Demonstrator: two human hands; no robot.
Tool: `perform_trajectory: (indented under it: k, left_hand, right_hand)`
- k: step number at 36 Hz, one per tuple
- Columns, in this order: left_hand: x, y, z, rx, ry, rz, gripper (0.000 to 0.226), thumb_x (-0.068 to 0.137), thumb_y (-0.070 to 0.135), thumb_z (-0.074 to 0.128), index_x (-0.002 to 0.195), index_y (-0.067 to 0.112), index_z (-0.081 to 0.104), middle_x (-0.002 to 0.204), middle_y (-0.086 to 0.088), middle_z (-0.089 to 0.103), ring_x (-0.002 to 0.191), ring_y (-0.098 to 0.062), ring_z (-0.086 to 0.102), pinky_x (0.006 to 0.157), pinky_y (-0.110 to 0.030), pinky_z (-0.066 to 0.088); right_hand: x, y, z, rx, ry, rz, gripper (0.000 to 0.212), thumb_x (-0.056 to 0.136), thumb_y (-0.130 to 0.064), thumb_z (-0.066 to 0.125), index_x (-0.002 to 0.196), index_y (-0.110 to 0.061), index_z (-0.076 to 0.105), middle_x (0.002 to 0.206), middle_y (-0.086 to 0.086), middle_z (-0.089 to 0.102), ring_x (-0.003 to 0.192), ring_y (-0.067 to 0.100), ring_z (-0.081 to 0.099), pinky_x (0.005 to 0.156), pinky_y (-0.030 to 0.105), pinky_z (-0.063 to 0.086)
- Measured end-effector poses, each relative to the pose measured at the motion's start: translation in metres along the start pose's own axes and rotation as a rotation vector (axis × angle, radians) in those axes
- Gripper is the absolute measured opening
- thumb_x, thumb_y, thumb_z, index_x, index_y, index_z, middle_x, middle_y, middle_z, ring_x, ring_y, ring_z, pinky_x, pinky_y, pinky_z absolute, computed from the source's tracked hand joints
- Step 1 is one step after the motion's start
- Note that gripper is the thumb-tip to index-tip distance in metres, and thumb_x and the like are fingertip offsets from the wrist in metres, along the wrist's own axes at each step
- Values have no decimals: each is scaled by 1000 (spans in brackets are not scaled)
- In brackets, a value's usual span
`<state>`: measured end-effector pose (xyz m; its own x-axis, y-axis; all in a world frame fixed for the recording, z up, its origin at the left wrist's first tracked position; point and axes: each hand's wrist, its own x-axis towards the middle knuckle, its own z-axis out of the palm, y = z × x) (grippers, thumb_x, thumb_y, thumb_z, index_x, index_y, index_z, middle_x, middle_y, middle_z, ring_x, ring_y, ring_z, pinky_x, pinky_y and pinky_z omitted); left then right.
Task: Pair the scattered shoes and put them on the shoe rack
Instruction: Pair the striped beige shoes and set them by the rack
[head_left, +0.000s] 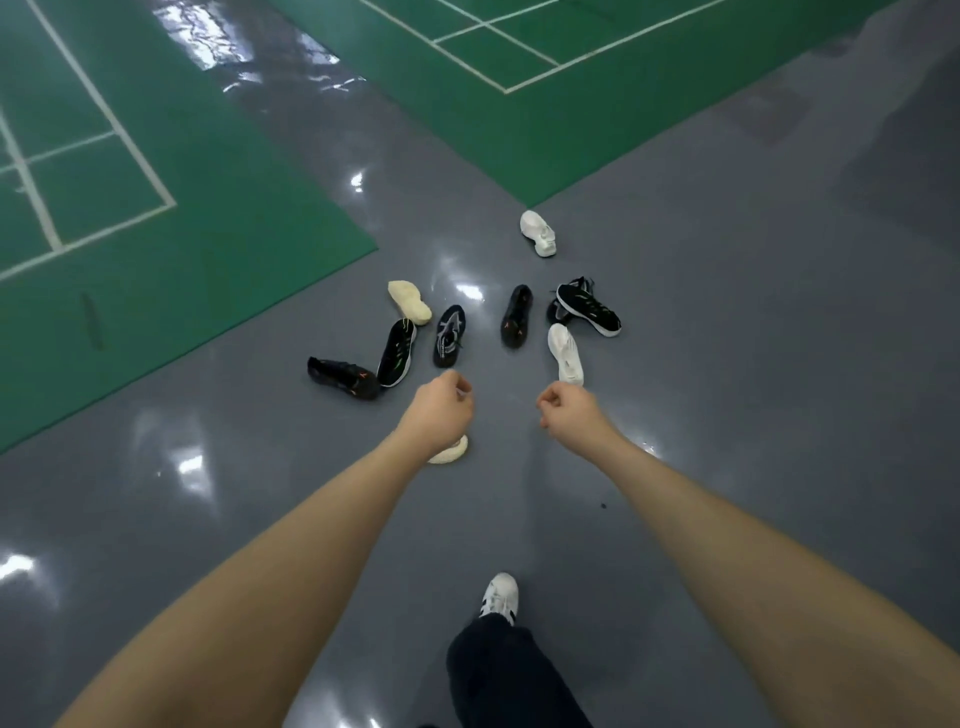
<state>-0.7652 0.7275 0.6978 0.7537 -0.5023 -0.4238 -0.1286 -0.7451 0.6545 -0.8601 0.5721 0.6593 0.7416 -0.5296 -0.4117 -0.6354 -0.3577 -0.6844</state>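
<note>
While both arms reach forward over the grey floor, this is how things lie:

Left hand: centre of the frame, fingers curled loosely into the palm, holding nothing.
Right hand: just right of centre, fingers curled in the same loose fist, holding nothing; apart from the left hand.
Cream shoe: above and left of the hands, sole up, its end near the black shoe with green marks.
Second cream shoe: mostly hidden under the left wrist.
Black shoe with orange marks: furthest left, its toe touching the green-marked one.
Dark shoe with grey pattern: just above the left hand.
Black shoe, orange accent: centre, above the gap between the hands.
White shoe: just above the right hand.
Black shoe with white sole: right of the cluster, on its side, a second dark shoe partly hidden behind it.
Far white shoe: upper centre, well apart from the rest.
Green court mats: upper left and upper right.
Person's foot: bottom centre, in a white sneaker.
Shoe rack: not in view.
</note>
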Motion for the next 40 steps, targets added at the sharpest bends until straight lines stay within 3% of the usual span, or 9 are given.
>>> perform_trajectory:
  k: [5, 9, 14, 20, 27, 32, 36, 40]
  left_hand:
    - [50, 2, -25, 3, 13, -5, 24, 95, 20, 42, 115, 12, 53, 107, -9, 62, 92, -26, 59, 80, -33, 48]
    - [84, -4, -43, 19, 22, -5, 24, 94, 18, 42, 113, 11, 55, 104, -11, 65, 90, -26, 59, 79, -33, 48]
    - [134, -19, -73, 33, 8, -21, 26, 95, 17, 42, 117, 9, 54, 105, -11, 64, 97, -26, 59, 82, -31, 46]
    - [200, -51, -107, 63, -53, -14, 28, 95, 18, 43, 120, 9, 53, 114, -11, 60, 104, -28, 57, 86, -34, 49]
    - [279, -105, -134, 81, -158, -48, 29, 93, 16, 43, 119, 8, 54, 112, -10, 63, 100, -27, 59, 82, -32, 48]
    - [330, -146, -125, 81, -218, -99, 30, 93, 14, 44, 121, 8, 53, 114, -11, 62, 103, -29, 58, 86, -36, 50]
    - [374, -190, -98, 87, -241, -136, 31, 92, 14, 45, 122, 9, 53, 116, -11, 61, 108, -28, 55, 92, -38, 47]
    - [418, -247, -54, 58, -248, -185, 29, 91, 13, 48, 119, 8, 54, 108, -10, 64, 108, -28, 55, 90, -36, 47]
  right_hand:
    - [56, -29, 2, -36, -30, 10, 21, 90, -12, 44, 72, -22, 50, 95, 17, 67, 84, 27, 58, 80, 40, 50]
    - [89, -51, 9, -88, -55, 9, 13, 92, -13, 44, 86, -15, 55, 97, 14, 67, 88, 28, 60, 80, 37, 50]
    - [136, -78, 29, -112, -82, 13, 14, 92, -10, 42, 88, -13, 55, 100, 17, 67, 86, 21, 54, 82, 35, 47]
    - [198, -111, 65, -96, -79, 75, 20, 93, -12, 43, 101, -6, 60, 104, 16, 66, 99, 30, 61, 83, 38, 49]
    - [274, -137, 129, -66, -82, 129, 19, 92, -9, 44, 98, -4, 61, 102, 17, 67, 95, 29, 59, 80, 37, 46]
    - [324, -127, 181, -15, -95, 198, 17, 91, -7, 46, 96, -6, 62, 98, 16, 68, 96, 31, 61, 84, 36, 47]
    - [362, -93, 225, -32, -154, 227, 15, 90, -8, 46, 86, -18, 57, 84, 6, 61, 93, 29, 62, 80, 34, 49]
    - [401, -36, 275, -114, -205, 216, 16, 91, -11, 48, 96, -13, 63, 94, 6, 65, 94, 26, 60, 84, 36, 49]
